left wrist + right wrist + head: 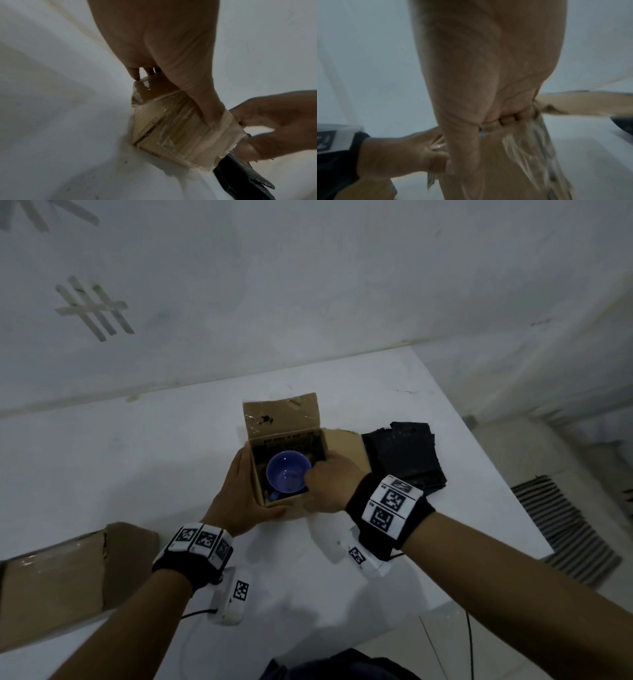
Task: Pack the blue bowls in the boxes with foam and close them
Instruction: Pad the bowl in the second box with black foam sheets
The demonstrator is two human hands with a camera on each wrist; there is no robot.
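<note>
Inside the open box (289,510) sat the blue bowl (288,472), between the left hand (239,494) clasping the box's left wall and the right hand (330,486) curled over its right rim.

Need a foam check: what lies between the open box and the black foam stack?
Head view: one folded-out cardboard flap of the box lies there, reaching the foam stack.

Print inside the box (287,440) is illegible.
</note>
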